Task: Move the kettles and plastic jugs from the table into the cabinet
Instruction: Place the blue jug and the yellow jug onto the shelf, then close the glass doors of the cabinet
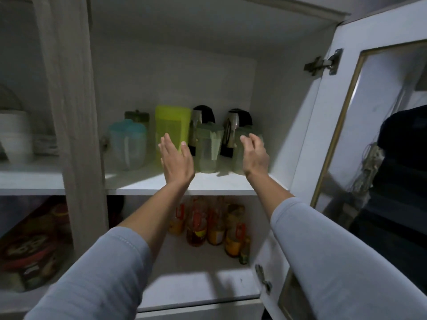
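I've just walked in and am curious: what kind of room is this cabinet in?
Most likely a home kitchen or pantry. The open cabinet holds electric kettles and plastic jugs on one shelf, with bottles that look like cooking oil below.

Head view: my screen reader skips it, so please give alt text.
Both hands, left and right, reach open toward jugs and two kettles on a cabinet shelf, door open. Bottles stand below.
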Demonstrator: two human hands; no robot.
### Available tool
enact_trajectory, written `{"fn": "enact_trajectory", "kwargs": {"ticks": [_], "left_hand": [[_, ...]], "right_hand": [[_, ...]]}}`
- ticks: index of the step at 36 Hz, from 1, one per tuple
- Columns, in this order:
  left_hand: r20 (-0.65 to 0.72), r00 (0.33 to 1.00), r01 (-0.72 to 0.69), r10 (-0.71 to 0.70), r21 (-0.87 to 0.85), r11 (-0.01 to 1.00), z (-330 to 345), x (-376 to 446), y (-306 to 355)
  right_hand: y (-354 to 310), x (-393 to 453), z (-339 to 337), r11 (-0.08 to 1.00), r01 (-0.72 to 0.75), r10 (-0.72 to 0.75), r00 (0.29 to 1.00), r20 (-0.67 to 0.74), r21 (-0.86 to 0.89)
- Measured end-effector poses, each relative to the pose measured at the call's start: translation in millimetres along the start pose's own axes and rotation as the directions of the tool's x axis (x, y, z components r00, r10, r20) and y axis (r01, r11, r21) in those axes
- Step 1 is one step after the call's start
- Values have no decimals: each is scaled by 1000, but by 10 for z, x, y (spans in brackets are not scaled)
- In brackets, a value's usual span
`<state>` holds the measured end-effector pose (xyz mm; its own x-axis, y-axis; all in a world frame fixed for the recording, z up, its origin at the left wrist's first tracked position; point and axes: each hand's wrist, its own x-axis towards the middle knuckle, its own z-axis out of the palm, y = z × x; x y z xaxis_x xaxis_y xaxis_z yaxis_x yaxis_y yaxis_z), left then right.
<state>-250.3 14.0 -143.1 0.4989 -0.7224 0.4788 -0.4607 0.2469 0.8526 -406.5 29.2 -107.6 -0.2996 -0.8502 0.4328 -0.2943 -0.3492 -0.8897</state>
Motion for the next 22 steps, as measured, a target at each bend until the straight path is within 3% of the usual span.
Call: {"fn": "enact_trajectory", "kwargs": {"ticks": [13, 22], "left_hand": [[145, 989, 7, -9, 15, 1000, 133, -1375, 413], [319, 943, -69, 96, -96, 993, 182, -2028, 901]], "right_hand": [[186, -766, -1250, 992, -66, 60, 996, -59, -108], [37, -1371, -2057, 981, -128, 92, 968, -233, -143]]}}
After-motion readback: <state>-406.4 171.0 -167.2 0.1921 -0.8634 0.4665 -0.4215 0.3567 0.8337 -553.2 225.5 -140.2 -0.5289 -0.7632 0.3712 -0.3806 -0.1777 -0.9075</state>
